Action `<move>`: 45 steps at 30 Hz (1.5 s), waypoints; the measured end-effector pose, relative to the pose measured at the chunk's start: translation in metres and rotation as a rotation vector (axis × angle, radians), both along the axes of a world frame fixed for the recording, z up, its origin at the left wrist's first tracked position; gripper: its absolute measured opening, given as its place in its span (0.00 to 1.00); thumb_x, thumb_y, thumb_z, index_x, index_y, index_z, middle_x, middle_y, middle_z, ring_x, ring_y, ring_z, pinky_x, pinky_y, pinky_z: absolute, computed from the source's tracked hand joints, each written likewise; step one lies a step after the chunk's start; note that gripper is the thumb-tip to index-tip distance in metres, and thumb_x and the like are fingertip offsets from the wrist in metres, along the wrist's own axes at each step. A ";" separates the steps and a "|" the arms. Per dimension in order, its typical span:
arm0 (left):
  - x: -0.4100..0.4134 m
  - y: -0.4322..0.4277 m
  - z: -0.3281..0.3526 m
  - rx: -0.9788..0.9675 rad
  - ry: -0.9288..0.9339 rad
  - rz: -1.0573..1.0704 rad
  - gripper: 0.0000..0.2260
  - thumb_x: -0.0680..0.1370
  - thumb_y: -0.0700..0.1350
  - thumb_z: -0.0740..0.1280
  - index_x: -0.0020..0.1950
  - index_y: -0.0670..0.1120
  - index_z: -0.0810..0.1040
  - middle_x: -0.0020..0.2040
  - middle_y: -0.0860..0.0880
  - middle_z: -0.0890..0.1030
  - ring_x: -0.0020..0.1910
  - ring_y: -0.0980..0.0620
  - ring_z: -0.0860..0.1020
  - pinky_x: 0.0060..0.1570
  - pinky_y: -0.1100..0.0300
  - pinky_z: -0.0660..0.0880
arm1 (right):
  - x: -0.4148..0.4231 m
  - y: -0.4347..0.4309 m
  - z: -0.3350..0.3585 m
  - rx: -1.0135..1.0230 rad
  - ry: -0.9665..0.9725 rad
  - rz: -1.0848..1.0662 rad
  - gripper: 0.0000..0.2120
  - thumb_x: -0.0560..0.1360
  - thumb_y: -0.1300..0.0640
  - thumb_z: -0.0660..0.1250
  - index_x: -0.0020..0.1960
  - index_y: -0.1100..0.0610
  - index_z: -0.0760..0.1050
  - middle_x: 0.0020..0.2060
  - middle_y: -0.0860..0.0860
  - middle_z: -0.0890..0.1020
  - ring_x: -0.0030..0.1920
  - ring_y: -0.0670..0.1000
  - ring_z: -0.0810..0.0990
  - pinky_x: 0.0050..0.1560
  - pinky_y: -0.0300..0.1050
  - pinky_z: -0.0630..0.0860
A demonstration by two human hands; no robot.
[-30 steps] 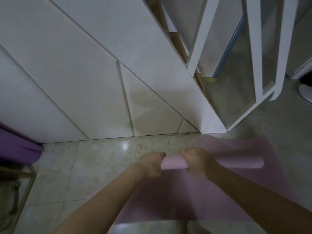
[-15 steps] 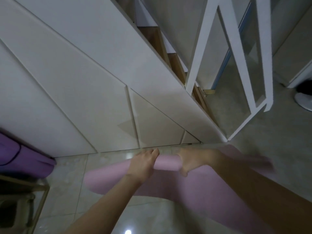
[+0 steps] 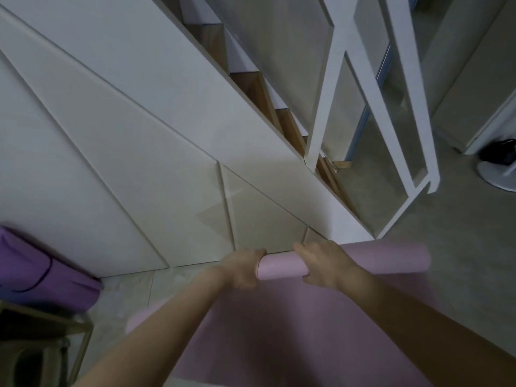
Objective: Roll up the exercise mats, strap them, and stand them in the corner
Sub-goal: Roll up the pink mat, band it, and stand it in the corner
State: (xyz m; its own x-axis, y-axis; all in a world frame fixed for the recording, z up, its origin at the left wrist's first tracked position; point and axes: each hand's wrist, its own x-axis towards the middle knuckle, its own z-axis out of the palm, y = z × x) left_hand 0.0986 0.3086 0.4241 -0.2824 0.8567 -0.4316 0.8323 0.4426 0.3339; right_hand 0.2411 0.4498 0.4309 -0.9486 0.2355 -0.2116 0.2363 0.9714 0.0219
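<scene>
One pink mat roll, long axis left-right, left hand, right hand, fingers curled over it

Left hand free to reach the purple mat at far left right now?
Probably not yet: the left hand grips the pink roll; the purple mat lies well off, across bare floor.

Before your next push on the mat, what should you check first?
1. Both hands grip the pink roll, left hand and right hand: ok.
2. Roll's ends even: right end looks square, left end is blurred behind the left arm: cannot tell.
3. Whole mat rolled up: a flat part lies unrolled: not ok.
4. Purple mat rolled: ok.
</scene>
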 end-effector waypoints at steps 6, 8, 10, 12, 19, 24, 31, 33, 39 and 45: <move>-0.001 -0.023 0.008 0.393 0.446 0.082 0.16 0.69 0.40 0.67 0.56 0.46 0.72 0.51 0.46 0.76 0.51 0.43 0.75 0.48 0.53 0.69 | -0.021 -0.004 0.032 -0.061 0.005 -0.053 0.18 0.69 0.51 0.67 0.56 0.57 0.71 0.52 0.57 0.80 0.50 0.60 0.79 0.40 0.43 0.69; 0.000 -0.029 0.008 0.459 0.486 0.103 0.20 0.58 0.41 0.74 0.47 0.47 0.75 0.42 0.48 0.76 0.40 0.45 0.77 0.37 0.57 0.72 | -0.025 -0.003 0.044 -0.122 -0.039 -0.056 0.19 0.68 0.51 0.69 0.56 0.56 0.72 0.52 0.56 0.80 0.50 0.59 0.79 0.38 0.41 0.67; 0.001 -0.031 0.008 0.487 0.500 0.101 0.23 0.51 0.42 0.77 0.43 0.48 0.74 0.37 0.50 0.76 0.34 0.47 0.77 0.31 0.60 0.72 | -0.028 -0.002 0.055 -0.215 -0.128 -0.084 0.20 0.67 0.52 0.71 0.56 0.55 0.74 0.52 0.54 0.80 0.49 0.57 0.79 0.33 0.39 0.65; 0.002 -0.031 0.011 0.474 0.476 0.096 0.22 0.54 0.44 0.77 0.44 0.48 0.73 0.39 0.50 0.76 0.36 0.47 0.77 0.33 0.59 0.72 | -0.030 -0.001 0.063 -0.292 -0.213 -0.090 0.17 0.65 0.54 0.73 0.53 0.55 0.74 0.49 0.54 0.80 0.45 0.55 0.78 0.28 0.39 0.63; -0.002 -0.021 0.030 0.251 0.147 0.108 0.17 0.72 0.46 0.67 0.60 0.46 0.70 0.57 0.44 0.78 0.54 0.41 0.76 0.47 0.54 0.71 | -0.022 0.001 0.068 -0.073 -0.105 -0.028 0.22 0.70 0.52 0.70 0.62 0.55 0.69 0.58 0.53 0.77 0.57 0.56 0.76 0.47 0.43 0.67; -0.007 -0.014 0.046 0.092 -0.182 0.040 0.22 0.68 0.43 0.73 0.60 0.47 0.72 0.53 0.50 0.78 0.50 0.50 0.77 0.45 0.64 0.72 | -0.005 -0.003 0.056 0.056 0.169 0.119 0.24 0.56 0.55 0.79 0.49 0.56 0.75 0.42 0.52 0.80 0.42 0.55 0.80 0.41 0.45 0.73; 0.000 -0.016 0.042 0.150 0.051 0.031 0.20 0.70 0.45 0.69 0.61 0.47 0.71 0.58 0.46 0.78 0.56 0.44 0.77 0.48 0.57 0.72 | -0.002 -0.008 0.054 0.051 0.074 -0.001 0.19 0.70 0.54 0.68 0.58 0.57 0.70 0.54 0.55 0.79 0.52 0.58 0.77 0.40 0.43 0.64; 0.009 -0.021 0.034 0.270 0.234 0.092 0.17 0.71 0.45 0.66 0.59 0.48 0.70 0.57 0.46 0.77 0.56 0.43 0.76 0.50 0.54 0.71 | -0.004 -0.009 0.057 -0.019 0.011 -0.052 0.19 0.70 0.53 0.68 0.58 0.57 0.70 0.53 0.55 0.79 0.51 0.57 0.78 0.40 0.41 0.64; 0.042 -0.042 0.010 0.434 0.454 0.111 0.22 0.56 0.48 0.77 0.46 0.49 0.75 0.40 0.51 0.77 0.37 0.47 0.77 0.33 0.57 0.71 | -0.011 -0.007 0.065 -0.202 -0.306 -0.065 0.23 0.66 0.51 0.74 0.58 0.57 0.75 0.53 0.54 0.80 0.51 0.56 0.80 0.41 0.41 0.71; 0.041 -0.037 0.013 0.258 0.178 0.125 0.19 0.71 0.51 0.67 0.59 0.48 0.70 0.56 0.47 0.79 0.54 0.42 0.77 0.47 0.54 0.72 | 0.004 -0.011 0.060 -0.201 -0.250 -0.091 0.24 0.66 0.53 0.74 0.60 0.54 0.73 0.54 0.53 0.80 0.52 0.55 0.79 0.48 0.43 0.73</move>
